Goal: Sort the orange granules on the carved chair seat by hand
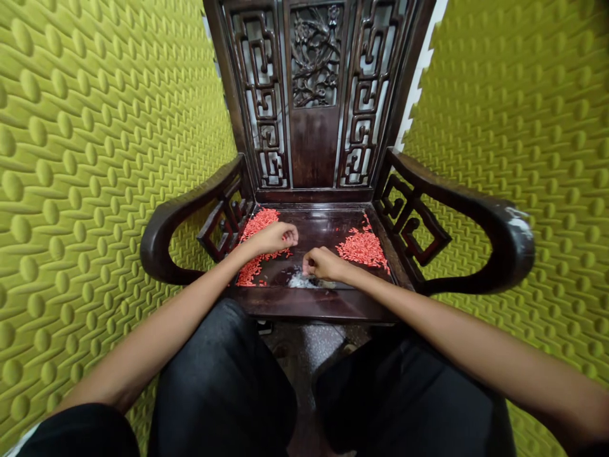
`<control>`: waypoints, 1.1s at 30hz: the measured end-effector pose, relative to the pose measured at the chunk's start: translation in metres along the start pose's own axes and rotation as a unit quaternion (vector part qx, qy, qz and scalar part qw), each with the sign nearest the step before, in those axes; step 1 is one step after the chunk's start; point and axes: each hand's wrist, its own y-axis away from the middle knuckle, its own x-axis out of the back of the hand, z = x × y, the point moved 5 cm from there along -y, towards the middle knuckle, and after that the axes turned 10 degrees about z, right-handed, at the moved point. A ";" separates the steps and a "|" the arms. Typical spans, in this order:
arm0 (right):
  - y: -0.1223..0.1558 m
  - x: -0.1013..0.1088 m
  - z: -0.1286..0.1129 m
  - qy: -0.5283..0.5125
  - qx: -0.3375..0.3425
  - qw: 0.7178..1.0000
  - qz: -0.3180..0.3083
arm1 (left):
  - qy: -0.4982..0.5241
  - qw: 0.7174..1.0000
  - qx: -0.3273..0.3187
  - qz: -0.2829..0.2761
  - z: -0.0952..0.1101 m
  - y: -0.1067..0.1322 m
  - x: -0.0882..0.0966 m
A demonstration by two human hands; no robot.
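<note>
A dark carved wooden armchair point(314, 303) stands in front of me. Small red pieces lie on its seat in two heaps, a left heap point(259, 222) and a right heap point(364, 247). My left hand point(275, 238) rests at the edge of the left heap, fingers curled in a pinch on something I cannot make out. My right hand point(322, 263) is closed in a pinch near the seat's front, just above a small whitish pile point(299, 281). What its fingers hold is hidden.
Yellow-green bumpy padded panels point(85, 158) wall in the chair on both sides. The chair's curved armrests point(176, 216) flank the seat, and its carved back point(316, 95) rises behind. My knees in dark trousers point(223, 381) are below the seat's front edge.
</note>
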 end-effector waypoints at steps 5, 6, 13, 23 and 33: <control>0.000 0.005 -0.009 -0.039 -0.005 0.999 -0.007 | 0.127 0.979 -0.013 0.161 0.069 0.006 0.044; 0.000 0.006 -0.009 -0.049 -0.011 0.999 -0.008 | 0.175 0.967 -0.016 0.182 0.081 0.008 0.049; -0.001 0.017 0.009 -0.144 -0.067 0.987 0.023 | 0.365 0.906 0.024 0.212 0.126 0.036 0.053; 0.002 0.064 0.078 -0.336 -0.151 0.914 0.172 | 0.331 0.906 0.075 0.252 0.098 0.036 0.047; 0.021 -0.002 0.105 -0.336 -0.116 0.883 0.306 | 0.271 0.924 0.065 0.262 0.094 0.037 0.055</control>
